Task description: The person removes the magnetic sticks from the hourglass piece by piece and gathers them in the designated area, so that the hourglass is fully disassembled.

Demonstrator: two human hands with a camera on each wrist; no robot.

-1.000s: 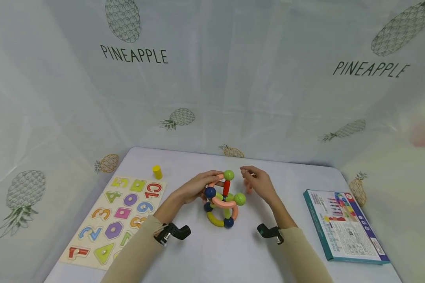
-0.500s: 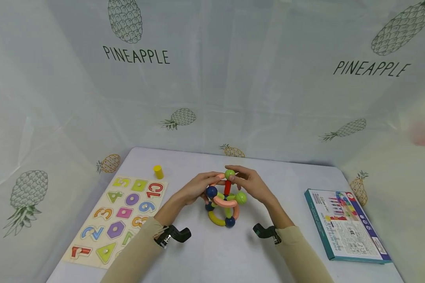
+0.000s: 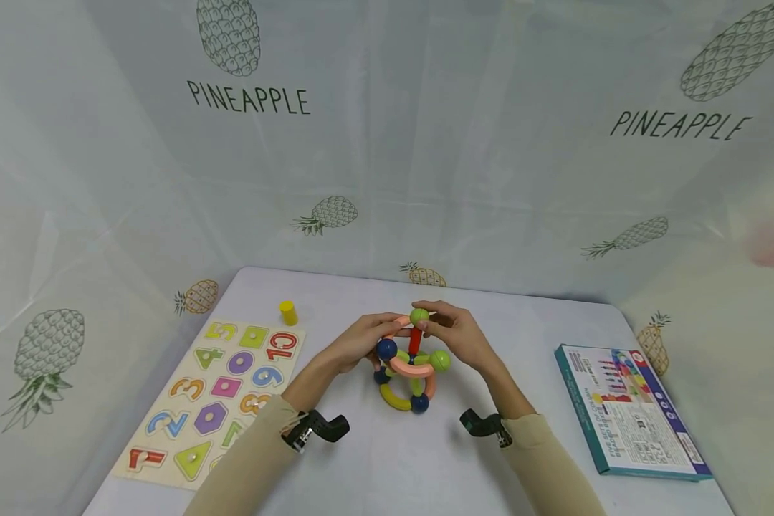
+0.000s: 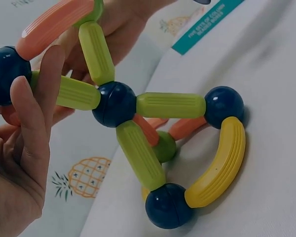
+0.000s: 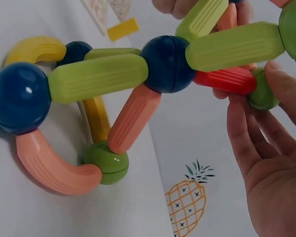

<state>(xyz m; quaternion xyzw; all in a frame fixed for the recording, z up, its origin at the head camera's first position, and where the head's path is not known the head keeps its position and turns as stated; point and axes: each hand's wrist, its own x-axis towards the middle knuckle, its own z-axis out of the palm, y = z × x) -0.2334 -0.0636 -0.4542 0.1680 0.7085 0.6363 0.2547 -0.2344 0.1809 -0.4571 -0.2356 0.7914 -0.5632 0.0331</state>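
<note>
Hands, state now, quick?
Left hand: closed, holding the ball-and-rod toy.
Right hand: closed, fingers pinching the green ball atop the red rod.

The white surface has rounded far corners. A puzzle board of numbers and shapes lies flat along its left side, with a yellow cylinder just beyond the board's far edge. A ball-and-rod toy stands mid-surface; a printed box lies near the right edge.
</note>
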